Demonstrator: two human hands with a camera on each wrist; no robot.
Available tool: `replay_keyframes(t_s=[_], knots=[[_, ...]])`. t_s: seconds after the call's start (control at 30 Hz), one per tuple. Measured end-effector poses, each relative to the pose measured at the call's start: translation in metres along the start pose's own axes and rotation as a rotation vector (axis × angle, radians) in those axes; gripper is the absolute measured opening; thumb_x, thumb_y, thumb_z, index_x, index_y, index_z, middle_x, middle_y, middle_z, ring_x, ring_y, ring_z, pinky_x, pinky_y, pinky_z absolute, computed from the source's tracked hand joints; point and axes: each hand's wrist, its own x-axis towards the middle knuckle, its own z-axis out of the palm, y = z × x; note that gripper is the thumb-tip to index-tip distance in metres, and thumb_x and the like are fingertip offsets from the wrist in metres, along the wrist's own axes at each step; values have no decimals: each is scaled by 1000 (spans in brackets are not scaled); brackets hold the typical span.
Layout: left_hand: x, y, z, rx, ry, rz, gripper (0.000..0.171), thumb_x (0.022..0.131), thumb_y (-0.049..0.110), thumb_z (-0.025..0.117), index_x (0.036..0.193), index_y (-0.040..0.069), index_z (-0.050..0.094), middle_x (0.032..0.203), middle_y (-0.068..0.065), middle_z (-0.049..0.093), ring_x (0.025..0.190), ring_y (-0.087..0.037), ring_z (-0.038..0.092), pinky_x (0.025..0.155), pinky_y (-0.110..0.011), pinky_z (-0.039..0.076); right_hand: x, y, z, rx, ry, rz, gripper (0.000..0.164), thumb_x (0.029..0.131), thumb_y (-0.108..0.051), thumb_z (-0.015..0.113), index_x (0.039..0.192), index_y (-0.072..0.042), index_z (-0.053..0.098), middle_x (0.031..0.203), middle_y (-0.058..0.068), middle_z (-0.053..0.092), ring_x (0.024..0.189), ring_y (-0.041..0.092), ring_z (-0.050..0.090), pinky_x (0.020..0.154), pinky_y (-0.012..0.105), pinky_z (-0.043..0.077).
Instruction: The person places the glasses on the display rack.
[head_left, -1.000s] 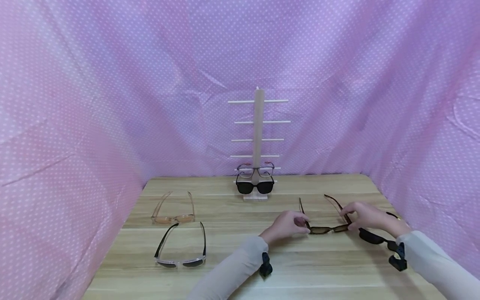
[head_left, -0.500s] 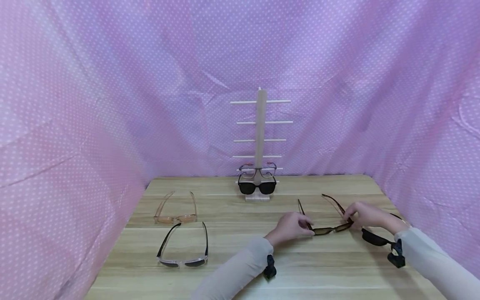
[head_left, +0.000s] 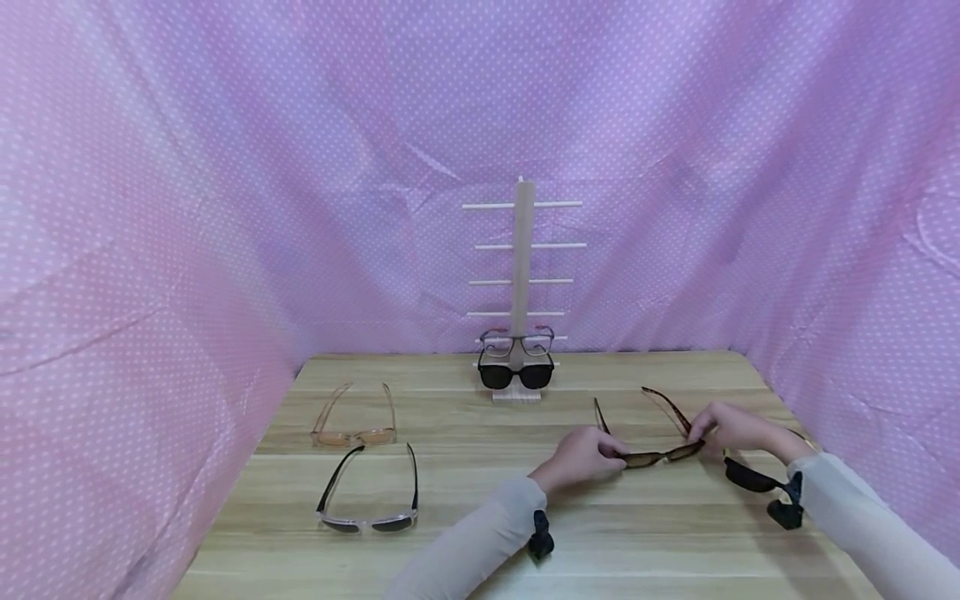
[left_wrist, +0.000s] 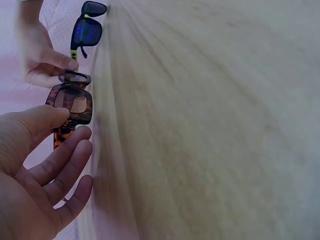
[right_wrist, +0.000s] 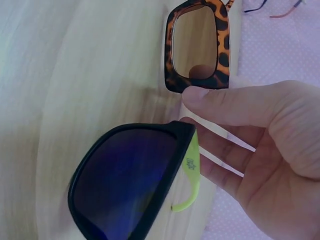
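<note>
In the head view, tortoiseshell sunglasses [head_left: 643,460] are at the right part of the table, temples unfolded and pointing away. My left hand [head_left: 581,457] pinches their left front corner. Its thumb lies over the frame [left_wrist: 88,111] by the lens in the left wrist view, the other fingers behind. At the opposite corner my right hand [head_left: 731,429] pinches the frame, thumb against the lower edge of the tortoiseshell rim [right_wrist: 223,57] in the right wrist view. Close beside that hand lie black sunglasses [right_wrist: 125,175] with yellow-green temples, partly hidden by the forearm in the head view.
A pale display stand [head_left: 522,275] with several crossbars stands at the back. Its lower bars carry black sunglasses [head_left: 516,377] and clear-lens glasses [head_left: 497,344]. Peach-tinted glasses [head_left: 352,438] and clear-framed sunglasses [head_left: 367,524] lie on the left of the wooden table [head_left: 465,467].
The head view has shifted slightly. Both hands stay at the tortoiseshell sunglasses, whose front has tilted a little, its right end now higher in view.
</note>
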Motion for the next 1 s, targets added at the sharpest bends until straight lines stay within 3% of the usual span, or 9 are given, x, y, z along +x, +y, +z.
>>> replay_keyframes(t_s=[0.13,0.43,0.53,0.67,0.8,0.93,1.0], knots=[[1,-1,-8,-52,1,-11,20,90,19,79,110,19,81,87,10,78,69,12,55,67,-9,45,3,-1,-2,5,25,-14,22,69,17,68,88,9,75,95,25,75,88,-3,66,72,20,56],[2,-2,-31,-165,61,67,20,91,12,78,111,10,80,87,0,78,70,11,56,69,-10,48,6,-19,-17,-97,142,-15,15,81,7,74,96,4,78,107,31,72,99,-9,61,79,23,56],[1,0,-40,-197,83,83,20,91,13,77,111,9,80,88,-1,78,71,10,57,69,-11,50,7,-31,-24,-111,210,-12,14,83,2,77,97,1,79,110,25,74,101,-11,60,80,22,57],[-1,5,-59,-223,108,122,19,92,13,76,110,9,80,90,-3,79,72,9,58,69,-12,52,9,-48,-32,-79,317,-25,16,83,-2,80,98,-7,81,110,5,79,97,-10,64,75,18,56],[-4,12,-84,-231,118,139,20,92,14,77,111,10,80,92,-5,79,72,7,61,68,-13,52,14,-63,-41,25,311,-53,18,87,0,76,105,-3,79,110,-9,77,99,-7,66,77,14,54],[-9,21,-109,-208,136,152,21,91,16,78,111,11,80,92,-3,79,73,6,62,68,-14,53,17,-80,-47,61,298,-60,19,92,-1,71,110,2,76,115,-9,76,105,-9,64,84,12,52],[-12,25,-119,-206,134,158,21,91,17,78,111,12,80,92,-3,79,74,5,62,68,-15,53,17,-89,-49,52,322,-65,19,92,-1,71,110,-2,77,116,-7,76,108,-11,62,85,12,51]])
